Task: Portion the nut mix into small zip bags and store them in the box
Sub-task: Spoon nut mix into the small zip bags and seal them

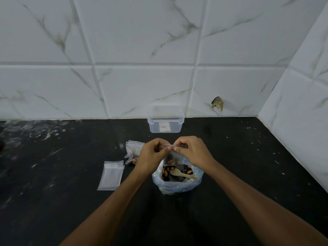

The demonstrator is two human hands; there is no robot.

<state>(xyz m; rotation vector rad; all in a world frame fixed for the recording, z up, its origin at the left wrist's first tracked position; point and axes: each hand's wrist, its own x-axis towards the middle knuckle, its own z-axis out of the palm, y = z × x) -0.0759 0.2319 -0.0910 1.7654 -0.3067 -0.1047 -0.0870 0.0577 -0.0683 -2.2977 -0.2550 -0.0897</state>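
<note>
Head view: you hold a small zip bag [171, 158] up over the nut mix [174, 172], and both hands are on its top edge. Your left hand [152, 154] pinches the left end of the zip strip between thumb and curled fingers; your right hand [190, 150] pinches the right end the same way. The bag hangs between them with a small portion of nuts in its bottom. It looks as if you are pressing the seal shut, though the strip itself is too fine to tell whether it has closed.

Right under the bag sits the open blue sack [177, 185] of mix with a spoon [182, 174] lying in it. To the left, on the counter [71, 174], a filled bag [133, 151] lies just behind your left hand, and an empty bag [111, 174] lies flat nearer you. The box [166, 119] stands well apart by the wall, with its lid off or at least not to be seen, and no bags show inside it.

Watch the seal: if you press only at the ends, the middle may stay open, and nuts would spill when you lay the bag down or drop it in the box. The plastic is thin and slippery, so a loose pinch could let it slide. Your wrists hang close to the sack's rim; a careless pull could tip it and scatter the mix
</note>
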